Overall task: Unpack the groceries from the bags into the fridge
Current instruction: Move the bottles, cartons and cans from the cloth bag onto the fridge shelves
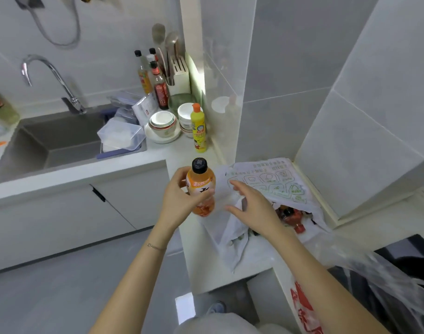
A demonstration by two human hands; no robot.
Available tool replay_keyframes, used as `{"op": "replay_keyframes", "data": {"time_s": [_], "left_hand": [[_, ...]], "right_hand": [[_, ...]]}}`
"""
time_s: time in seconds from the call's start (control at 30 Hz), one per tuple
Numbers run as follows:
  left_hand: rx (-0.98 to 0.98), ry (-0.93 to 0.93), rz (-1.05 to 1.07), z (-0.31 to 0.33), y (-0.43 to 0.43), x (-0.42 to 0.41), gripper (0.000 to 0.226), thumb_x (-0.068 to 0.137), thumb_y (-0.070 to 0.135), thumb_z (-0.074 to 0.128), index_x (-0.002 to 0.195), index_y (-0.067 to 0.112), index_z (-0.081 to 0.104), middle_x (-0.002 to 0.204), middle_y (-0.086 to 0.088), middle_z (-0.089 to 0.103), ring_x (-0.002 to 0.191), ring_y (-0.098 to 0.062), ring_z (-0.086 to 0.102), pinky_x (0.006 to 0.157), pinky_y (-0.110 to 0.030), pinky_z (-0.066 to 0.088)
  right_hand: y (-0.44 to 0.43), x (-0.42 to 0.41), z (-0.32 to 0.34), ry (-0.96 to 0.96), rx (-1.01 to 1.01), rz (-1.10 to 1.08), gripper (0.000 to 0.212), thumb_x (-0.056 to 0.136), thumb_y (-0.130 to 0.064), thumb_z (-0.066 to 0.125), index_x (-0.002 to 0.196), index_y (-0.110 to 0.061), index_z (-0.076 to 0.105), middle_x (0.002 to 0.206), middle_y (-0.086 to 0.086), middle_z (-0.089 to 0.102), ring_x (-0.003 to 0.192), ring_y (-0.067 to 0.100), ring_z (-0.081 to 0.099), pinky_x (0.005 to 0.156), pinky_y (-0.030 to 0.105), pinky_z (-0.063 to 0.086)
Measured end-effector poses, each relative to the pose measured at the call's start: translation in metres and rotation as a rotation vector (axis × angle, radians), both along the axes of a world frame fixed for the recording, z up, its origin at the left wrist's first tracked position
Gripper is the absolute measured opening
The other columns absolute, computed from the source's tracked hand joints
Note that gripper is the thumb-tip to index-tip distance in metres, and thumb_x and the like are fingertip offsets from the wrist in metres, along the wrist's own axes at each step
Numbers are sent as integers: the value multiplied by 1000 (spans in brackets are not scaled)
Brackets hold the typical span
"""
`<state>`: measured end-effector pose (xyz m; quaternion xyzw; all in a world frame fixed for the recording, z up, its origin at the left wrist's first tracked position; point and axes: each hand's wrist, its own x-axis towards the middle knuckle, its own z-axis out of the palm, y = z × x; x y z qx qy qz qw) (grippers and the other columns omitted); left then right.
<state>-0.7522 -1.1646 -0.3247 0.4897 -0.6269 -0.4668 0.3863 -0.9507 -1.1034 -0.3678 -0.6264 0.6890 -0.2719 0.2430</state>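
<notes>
Left hand (179, 196) grips orange bottle (201, 189) | upright | cap up

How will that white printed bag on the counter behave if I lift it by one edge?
Probably floppy: the white bag is thin, crumpled film lying slumped on the counter. Likely to sag unevenly, since red-capped bottles lie in its open mouth and may slide out.

Bottle (201, 189): clear plastic, glossy label. Bag (266, 186): thin crinkled white plastic. Faucet (49, 75), upper left: polished metal. Wall tiles (290, 56): glossy.
</notes>
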Motion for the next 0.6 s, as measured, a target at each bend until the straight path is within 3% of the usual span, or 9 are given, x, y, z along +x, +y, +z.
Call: {"op": "replay_keyframes", "data": {"time_s": [0.13, 0.3, 0.4, 0.6], "left_hand": [[137, -83, 81, -42, 13, 19, 51, 69, 11, 85, 106, 16, 49, 93, 6, 62, 75, 8, 58, 67, -14, 48], [236, -127, 132, -84, 26, 25, 48, 69, 11, 85, 99, 16, 48, 94, -1, 62, 74, 0, 58, 66, -20, 50], [237, -144, 116, -96, 31, 19, 48, 68, 9, 84, 97, 17, 47, 94, 0, 62, 69, 9, 56, 63, -15, 49], [217, -146, 111, -105, 30, 16, 50, 68, 4, 84, 97, 17, 46, 94, 1, 60, 70, 12, 56, 63, -11, 48]], "right_hand": [[5, 1, -20, 85, 54, 52, 72, 88, -37, 66, 149, -31, 28, 151, -6, 36, 138, 15, 33, 110, 33, 32], [14, 3, -27, 100, -33, 50, 64, 88, -27, 67, 144, -24, 38, 147, -5, 40, 135, 16, 33, 110, 27, 24], [17, 1, -28, 101, -69, 25, 59, 87, -23, 68, 141, -22, 44, 141, -2, 45, 133, 19, 36, 111, 31, 28], [26, -11, -33, 47, -68, -106, 53, 83, -21, 73, 131, -16, 52, 132, 0, 52, 126, 19, 45, 106, 35, 39]]}}
